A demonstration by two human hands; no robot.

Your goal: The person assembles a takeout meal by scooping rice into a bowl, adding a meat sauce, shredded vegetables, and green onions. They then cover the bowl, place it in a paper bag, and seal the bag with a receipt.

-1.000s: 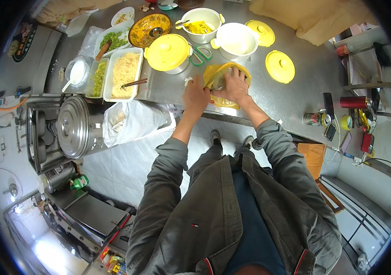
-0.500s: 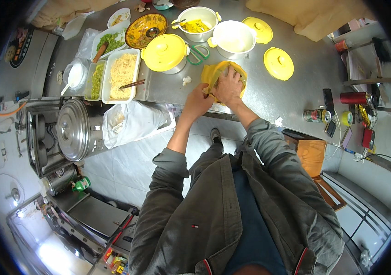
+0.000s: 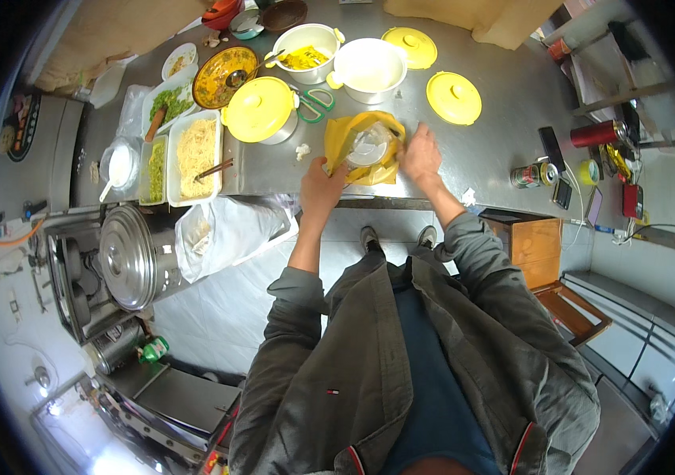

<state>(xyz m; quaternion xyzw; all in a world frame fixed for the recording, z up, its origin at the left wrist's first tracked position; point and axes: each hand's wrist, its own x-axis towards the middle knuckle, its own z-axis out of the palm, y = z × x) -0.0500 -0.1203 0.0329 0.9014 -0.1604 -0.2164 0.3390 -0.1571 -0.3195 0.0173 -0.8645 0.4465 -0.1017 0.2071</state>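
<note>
A yellow plastic bag [image 3: 343, 136] lies at the near edge of the steel table with its mouth spread wide. Inside it shows a clear plastic container [image 3: 371, 147]; what the container holds is too indistinct to name. My left hand [image 3: 322, 187] pinches the bag's near left edge. On the other side, my right hand [image 3: 423, 155] is closed at the bag's right rim, its fingertips partly hidden. Just beyond the bag stand a white pot [image 3: 369, 73] without its lid and green-handled scissors [image 3: 317, 104].
A yellow-lidded pot [image 3: 259, 111], a noodle tray [image 3: 198, 152] with chopsticks and a bowl of orange sauce [image 3: 225, 77] stand to the left. Yellow lids [image 3: 454, 98] lie at the right. Further right are a can [image 3: 534, 175] and a red flask [image 3: 597, 134]. Below the table's left sits a large steel pot [image 3: 125, 257].
My right hand has come out of the bag and moved to its right rim. The bag's mouth is wider, and the clear container now shows. My left hand still holds the bag.
</note>
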